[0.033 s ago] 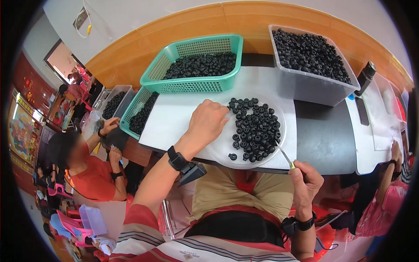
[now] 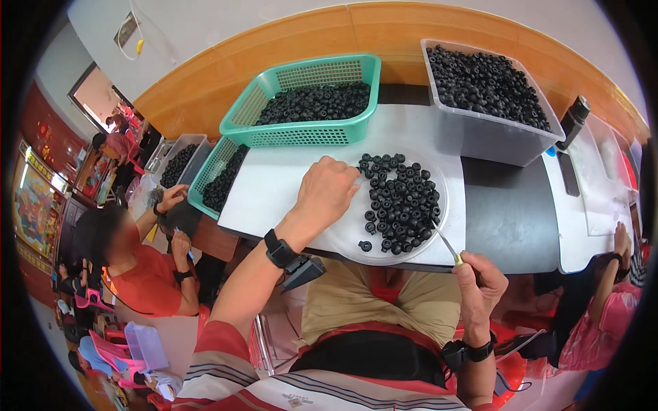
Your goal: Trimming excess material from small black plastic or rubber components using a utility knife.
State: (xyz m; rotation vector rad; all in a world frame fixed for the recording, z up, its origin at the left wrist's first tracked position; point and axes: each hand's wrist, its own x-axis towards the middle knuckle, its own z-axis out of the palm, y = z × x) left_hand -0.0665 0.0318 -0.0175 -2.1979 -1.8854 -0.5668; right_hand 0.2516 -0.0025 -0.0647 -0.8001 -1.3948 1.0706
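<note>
With my right hand point(image 2: 482, 282) I am gripping a slim, yellow-handled metal tool point(image 2: 447, 241), thumb and fingers closing on its end, and it is pointing forward and leftward, its tip meeting the near right side of a heap of small black pieces point(image 2: 404, 205). My left hand point(image 2: 327, 188) is curling just left of that heap, and I cannot tell whether its fingertips are pinching anything. The heap is lying between my hands on a round clear tray point(image 2: 443, 183), one piece sitting apart on the side nearest me. Beneath the tray and my left hand, a white sheet point(image 2: 264, 198) is spreading. Beyond my left hand, a green basket point(image 2: 301, 133) is holding more pieces; another green basket point(image 2: 205, 170) is sitting further to that hand's left. Beyond my right hand, a clear plastic bin point(image 2: 486, 140) is brimming with them, and a black bottle point(image 2: 574, 123) is standing to its right. Well left of my hands, a person in red point(image 2: 151, 277) is sitting.
</note>
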